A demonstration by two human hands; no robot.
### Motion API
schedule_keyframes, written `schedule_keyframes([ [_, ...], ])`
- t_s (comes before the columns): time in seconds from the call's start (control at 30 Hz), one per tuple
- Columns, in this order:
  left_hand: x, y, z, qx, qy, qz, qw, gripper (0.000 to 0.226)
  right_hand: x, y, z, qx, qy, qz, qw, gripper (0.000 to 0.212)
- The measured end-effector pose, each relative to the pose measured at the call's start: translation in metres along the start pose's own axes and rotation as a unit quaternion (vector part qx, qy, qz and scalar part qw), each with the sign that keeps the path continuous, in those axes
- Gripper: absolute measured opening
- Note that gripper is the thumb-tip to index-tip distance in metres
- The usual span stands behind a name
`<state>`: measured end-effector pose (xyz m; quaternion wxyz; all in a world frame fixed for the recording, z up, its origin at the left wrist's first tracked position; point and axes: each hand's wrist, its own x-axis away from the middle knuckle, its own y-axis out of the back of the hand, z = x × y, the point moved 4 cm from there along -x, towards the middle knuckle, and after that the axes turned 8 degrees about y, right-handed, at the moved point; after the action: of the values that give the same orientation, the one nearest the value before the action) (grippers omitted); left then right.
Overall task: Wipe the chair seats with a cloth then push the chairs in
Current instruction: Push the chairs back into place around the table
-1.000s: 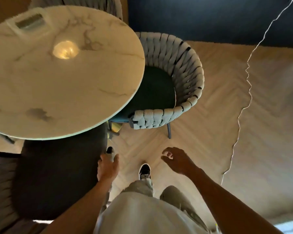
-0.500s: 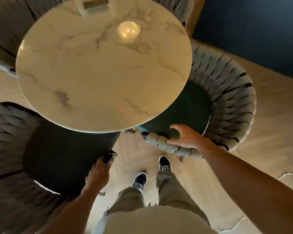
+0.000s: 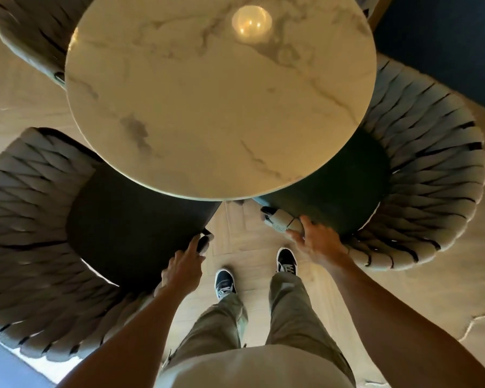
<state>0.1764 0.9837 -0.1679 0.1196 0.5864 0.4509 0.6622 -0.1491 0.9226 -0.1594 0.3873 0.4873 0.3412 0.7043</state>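
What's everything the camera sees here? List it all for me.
Round table: one, white marble top, centre.
Light reflection: one, yellow, on the far side of the tabletop.
Woven armchairs: three, grey with dark seats; left chair, right chair, far-left chair.
Floor: pale herringbone wood.
Shoes: two, dark with white laces.
Trousers: olive.
Left hand: grip on left chair's arm end.
Right hand: grip on right chair's arm end.

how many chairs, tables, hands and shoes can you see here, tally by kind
woven chairs: 3, the left chair, the right chair, the far chair
marble table: 1
hands: 2, left hand, right hand
shoes: 2, left shoe, right shoe
total: 8
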Motion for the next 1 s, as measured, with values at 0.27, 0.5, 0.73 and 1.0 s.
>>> schedule_keyframes([
  [0.27, 0.015, -0.002, 0.035, -0.022, -0.034, 0.004, 0.999, 0.055, 0.038, -0.023, 0.007, -0.031, -0.060, -0.007, 0.998, 0.063],
  [0.5, 0.027, 0.001, 0.078, -0.014, 0.003, -0.012, 1.000, 0.060, 0.070, -0.028, -0.001, -0.042, -0.058, -0.031, 0.997, 0.070],
  [0.73, 0.028, -0.003, 0.090, 0.037, 0.042, -0.018, 0.998, 0.074, 0.058, -0.002, -0.051, -0.020, -0.065, -0.010, 0.998, 0.059],
  [1.0, 0.034, -0.001, 0.074, 0.023, 0.043, -0.041, 0.998, 0.050, 0.055, 0.015, -0.089, 0.006, -0.066, 0.015, 0.998, 0.051],
])
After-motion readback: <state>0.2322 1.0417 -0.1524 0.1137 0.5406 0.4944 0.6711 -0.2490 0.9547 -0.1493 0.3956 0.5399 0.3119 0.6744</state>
